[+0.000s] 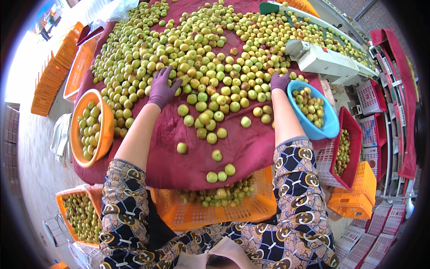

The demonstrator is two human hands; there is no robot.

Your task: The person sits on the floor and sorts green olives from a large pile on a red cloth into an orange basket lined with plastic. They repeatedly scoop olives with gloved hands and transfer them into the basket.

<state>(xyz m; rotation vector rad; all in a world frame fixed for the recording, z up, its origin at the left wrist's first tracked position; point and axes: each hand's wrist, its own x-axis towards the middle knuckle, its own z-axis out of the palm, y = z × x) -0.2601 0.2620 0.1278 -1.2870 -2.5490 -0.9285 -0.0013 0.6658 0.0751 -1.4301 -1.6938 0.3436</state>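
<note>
Gloved hands [163,91] among green fruits [202,97], roundish, long axes indistinct

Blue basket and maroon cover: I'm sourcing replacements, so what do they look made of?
Blue basket: probably smooth, slightly glossy plastic, given its even colour and rounded rim. Maroon cover: apparently fabric with faint sheen, given its wrinkles and draped edge; fibre unclear.

Yellow-green fruit [246,121], purple gloves [162,89], maroon cloth [170,163]

Smooth fruit [246,121], cloth cover [165,168], plastic basin [331,117]
</note>
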